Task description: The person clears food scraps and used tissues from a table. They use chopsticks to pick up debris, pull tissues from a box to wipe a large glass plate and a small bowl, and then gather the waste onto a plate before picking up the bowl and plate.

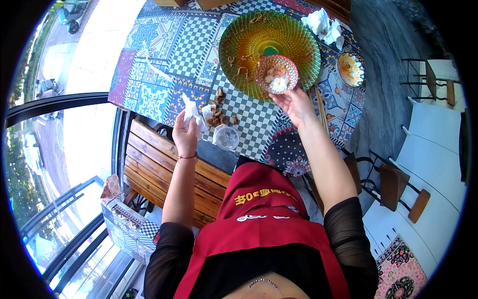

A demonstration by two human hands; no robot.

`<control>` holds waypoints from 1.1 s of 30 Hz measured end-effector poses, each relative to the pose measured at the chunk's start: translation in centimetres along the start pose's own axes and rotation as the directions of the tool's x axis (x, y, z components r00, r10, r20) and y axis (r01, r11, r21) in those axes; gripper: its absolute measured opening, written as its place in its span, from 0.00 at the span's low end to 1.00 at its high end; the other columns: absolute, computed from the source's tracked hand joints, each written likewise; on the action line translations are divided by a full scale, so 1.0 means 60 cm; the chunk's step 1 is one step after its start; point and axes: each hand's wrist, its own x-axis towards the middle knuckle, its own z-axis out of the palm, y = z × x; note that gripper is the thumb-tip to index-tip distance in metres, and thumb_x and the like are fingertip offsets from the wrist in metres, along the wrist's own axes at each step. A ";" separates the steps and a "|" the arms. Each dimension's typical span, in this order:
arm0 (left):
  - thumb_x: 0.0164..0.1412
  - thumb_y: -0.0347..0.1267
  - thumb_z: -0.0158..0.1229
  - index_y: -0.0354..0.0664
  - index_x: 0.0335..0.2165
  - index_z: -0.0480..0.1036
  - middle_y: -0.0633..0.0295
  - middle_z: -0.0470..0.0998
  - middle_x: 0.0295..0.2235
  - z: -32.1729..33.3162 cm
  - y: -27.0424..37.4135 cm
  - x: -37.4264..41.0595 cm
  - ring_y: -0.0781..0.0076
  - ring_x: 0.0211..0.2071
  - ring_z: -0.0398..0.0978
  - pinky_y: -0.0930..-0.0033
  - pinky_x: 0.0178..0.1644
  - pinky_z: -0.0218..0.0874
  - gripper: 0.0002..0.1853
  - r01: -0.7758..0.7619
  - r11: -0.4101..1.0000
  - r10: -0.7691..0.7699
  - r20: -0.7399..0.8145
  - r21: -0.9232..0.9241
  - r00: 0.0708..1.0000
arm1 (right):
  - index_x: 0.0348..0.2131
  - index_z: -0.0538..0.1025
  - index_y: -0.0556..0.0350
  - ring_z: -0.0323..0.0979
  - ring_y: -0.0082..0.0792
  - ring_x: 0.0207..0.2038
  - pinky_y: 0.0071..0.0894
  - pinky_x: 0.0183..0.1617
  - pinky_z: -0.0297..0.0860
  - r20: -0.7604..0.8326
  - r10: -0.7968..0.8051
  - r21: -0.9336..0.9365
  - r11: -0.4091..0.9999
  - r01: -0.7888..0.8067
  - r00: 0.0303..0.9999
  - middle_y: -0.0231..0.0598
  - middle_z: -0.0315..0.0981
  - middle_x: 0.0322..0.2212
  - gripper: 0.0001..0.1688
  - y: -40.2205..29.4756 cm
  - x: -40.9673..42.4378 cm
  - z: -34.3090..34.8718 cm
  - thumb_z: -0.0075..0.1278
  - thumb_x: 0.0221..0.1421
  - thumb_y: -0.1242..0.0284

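My right hand (295,107) grips the near rim of a small red-and-green patterned bowl (266,64) with leftover white rice (279,83) in it. The bowl is over the near edge of a large green-and-amber ribbed platter (239,43), which has sauce and food scraps on it. In my left hand (186,133), pinched between the fingers, is a crumpled white tissue (191,109). Just right of that hand lies a heap of brown food scraps (219,119), possibly bones, on the checked tablecloth (252,125). A clear plastic cup (228,137) rests near the table edge.
Wooden chopsticks (321,108) lie right of the platter. Beyond them is a small sauce-stained dish (359,77); crumpled tissues (323,26) touch the platter's far right. A slatted wooden bench (149,159) stands below left, by the window frame (63,102). Stools (392,187) stand at right.
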 end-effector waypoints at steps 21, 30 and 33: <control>0.53 0.25 0.54 0.35 0.44 0.66 0.61 0.74 0.35 -0.004 -0.032 0.050 0.79 0.34 0.70 0.79 0.38 0.62 0.17 -0.038 0.994 0.033 0.045 0.104 0.998 | 0.33 0.65 0.60 0.69 0.29 0.29 0.25 0.29 0.70 -0.324 -0.091 -0.038 0.996 0.083 0.942 0.37 0.65 0.27 0.10 0.054 0.020 -0.068 0.44 0.56 0.71; 0.53 0.26 0.55 0.36 0.42 0.67 0.59 0.74 0.34 -0.007 -0.041 0.075 0.78 0.34 0.71 0.77 0.38 0.62 0.16 -0.163 0.959 0.147 0.085 0.231 0.986 | 0.33 0.66 0.63 0.70 0.28 0.28 0.22 0.28 0.69 -0.465 -0.366 -0.401 0.899 0.177 0.806 0.38 0.68 0.27 0.14 0.046 0.010 -0.055 0.46 0.55 0.67; 0.52 0.25 0.55 0.38 0.42 0.68 0.58 0.74 0.33 0.001 -0.028 0.088 0.77 0.34 0.71 0.76 0.38 0.63 0.16 -0.272 0.893 0.244 0.122 0.359 0.962 | 0.34 0.68 0.64 0.71 0.25 0.27 0.20 0.26 0.68 -0.307 -0.713 -0.747 0.591 0.306 0.630 0.37 0.70 0.27 0.16 0.043 0.025 -0.061 0.46 0.55 0.66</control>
